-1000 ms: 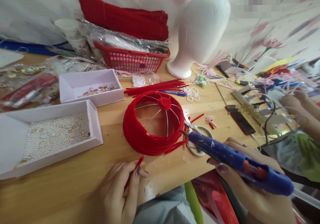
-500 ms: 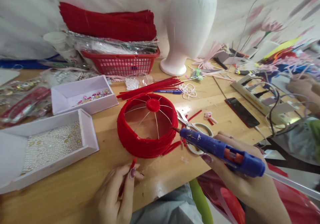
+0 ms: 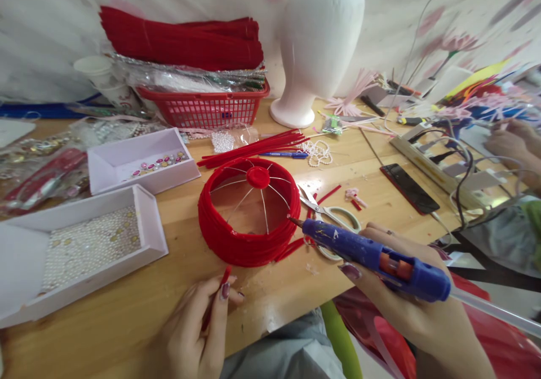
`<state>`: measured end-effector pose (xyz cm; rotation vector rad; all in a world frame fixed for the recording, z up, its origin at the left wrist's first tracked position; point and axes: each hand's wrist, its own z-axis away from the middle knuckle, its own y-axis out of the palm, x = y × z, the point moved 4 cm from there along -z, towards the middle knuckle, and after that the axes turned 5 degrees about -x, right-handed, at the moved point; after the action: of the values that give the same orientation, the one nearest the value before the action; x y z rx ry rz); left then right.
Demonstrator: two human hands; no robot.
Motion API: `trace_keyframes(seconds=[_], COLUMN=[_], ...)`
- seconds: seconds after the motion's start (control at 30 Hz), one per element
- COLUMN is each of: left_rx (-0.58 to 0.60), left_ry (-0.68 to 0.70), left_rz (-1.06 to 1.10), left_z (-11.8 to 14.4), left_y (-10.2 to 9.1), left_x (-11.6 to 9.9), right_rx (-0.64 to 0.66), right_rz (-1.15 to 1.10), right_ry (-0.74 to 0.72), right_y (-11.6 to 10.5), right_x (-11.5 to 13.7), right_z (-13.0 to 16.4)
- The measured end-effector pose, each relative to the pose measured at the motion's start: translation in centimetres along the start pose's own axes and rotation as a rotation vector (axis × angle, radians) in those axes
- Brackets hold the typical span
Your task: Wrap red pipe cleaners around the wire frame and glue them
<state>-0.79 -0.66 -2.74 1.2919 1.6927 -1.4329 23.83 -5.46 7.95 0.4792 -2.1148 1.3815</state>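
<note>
The right hand [image 3: 406,300] grips a blue plastic glue gun [image 3: 372,258], nozzle touching the round red wire-framed hat form [image 3: 245,213] (mid-bench, toward the near edge). The left hand [image 3: 198,328] pinches a short red chenille strip [image 3: 224,277] at the bench's near edge [image 3: 127,311].

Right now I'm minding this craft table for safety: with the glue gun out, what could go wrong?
1. The right hand aims the glue gun nozzle at the red frame; a drip could land on the table.
2. The left hand pinches a short red strip near its end; glue there might burn a fingertip.
3. Open scissors lie right under the gun, easy to bump.
</note>
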Motion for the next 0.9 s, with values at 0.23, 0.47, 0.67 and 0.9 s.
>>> trace_keyframes(seconds=[0.23,0.47,0.67,0.9], left_rx=[0.013,0.002,0.015,0.044], left_ry=[0.027,0.018,0.056,0.102], left_rz=[0.009,-0.002,-0.029,-0.049], left_z=[0.0,0.0,-0.3,-0.3], left_y=[0.0,-0.1,-0.3,-0.3], left_x=[0.3,0.3,0.1,0.0], right_rx=[0.042,0.053,0.089,0.058], right_rz=[-0.011,-0.075,-0.042,-0.059], right_ry=[0.018,-0.035,-0.087,-0.036], right_y=[0.2,0.5,1.1,1.4], right_x=[0.0,0.2,0.9,1.0], right_z=[0.4,0.7,0.5,0.6])
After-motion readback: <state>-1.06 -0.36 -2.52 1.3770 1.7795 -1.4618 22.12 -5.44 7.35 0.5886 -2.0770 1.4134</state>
